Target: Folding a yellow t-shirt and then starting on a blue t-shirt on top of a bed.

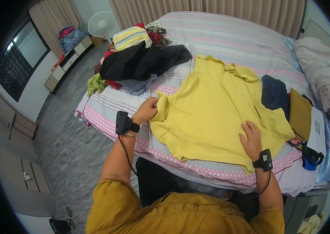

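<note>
A yellow shirt (212, 113) lies spread out on the bed in front of me, somewhat rumpled along its far edge. My left hand (146, 109) is closed on the shirt's left edge, thumb and fingers pinching the cloth beside a sleeve. On the right part of the shirt my right hand (251, 138) lies flat, fingers apart, palm down on the fabric. Each of my wrists wears a black strapped device with a cable.
Heaped clothes, with black trousers (141, 62) on top, lie at the bed's left. Folded dark jeans (275, 93) and a folded mustard garment (300, 114) are to the right, near a bunched floral quilt (323, 64). A white fan (101, 24) stands beyond the left edge.
</note>
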Demonstrator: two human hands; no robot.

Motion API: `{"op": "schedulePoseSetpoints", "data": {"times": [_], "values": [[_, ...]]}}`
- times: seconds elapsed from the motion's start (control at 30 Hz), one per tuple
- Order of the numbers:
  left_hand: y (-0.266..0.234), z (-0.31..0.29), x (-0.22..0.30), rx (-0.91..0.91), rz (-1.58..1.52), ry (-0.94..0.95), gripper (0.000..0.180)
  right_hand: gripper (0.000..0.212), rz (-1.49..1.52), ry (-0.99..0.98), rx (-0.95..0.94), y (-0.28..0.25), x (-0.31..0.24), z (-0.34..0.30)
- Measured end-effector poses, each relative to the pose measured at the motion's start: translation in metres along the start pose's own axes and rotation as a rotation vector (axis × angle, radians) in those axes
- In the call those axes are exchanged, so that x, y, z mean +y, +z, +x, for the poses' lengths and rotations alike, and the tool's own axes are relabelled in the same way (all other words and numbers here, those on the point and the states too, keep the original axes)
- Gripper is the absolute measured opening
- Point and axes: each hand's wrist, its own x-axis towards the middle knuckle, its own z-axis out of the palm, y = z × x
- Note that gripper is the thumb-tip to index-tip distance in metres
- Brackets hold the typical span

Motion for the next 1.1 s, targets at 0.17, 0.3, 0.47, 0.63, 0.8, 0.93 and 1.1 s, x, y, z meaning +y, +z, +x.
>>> {"op": "schedulePoseSetpoints", "data": {"times": [0.17,0.3,0.47,0.63,0.8,0.93,1.1], "values": [[-0.041,-0.024,-0.015,0.135,-0.408,-0.416,0.024,0.039,0.000,0.017,0.002,0.001,0.003,-0.001],[-0.072,-0.060,-0.065,0.262,-0.001,-0.568,0.016,0.039,0.009,0.009,0.023,0.001,-0.001,0.001],[-0.036,-0.081,-0.019,0.666,0.176,-0.202,0.011,0.040,0.002,0.003,0.019,0.004,0.004,-0.002],[0.010,-0.102,0.101,0.000,0.086,0.392,0.028,0.040,0.015,-0.010,0.034,0.003,0.003,0.000],[0.031,-0.095,0.100,-0.034,0.211,0.345,0.029,0.037,0.023,-0.002,0.043,0.002,0.001,0.002],[0.023,-0.096,0.097,-0.123,0.250,0.304,0.021,0.038,0.016,-0.021,0.051,0.003,0.005,0.001],[0.005,-0.135,0.097,-0.337,0.172,0.148,0.016,0.038,0.019,-0.003,0.057,0.004,0.007,-0.003]]}}
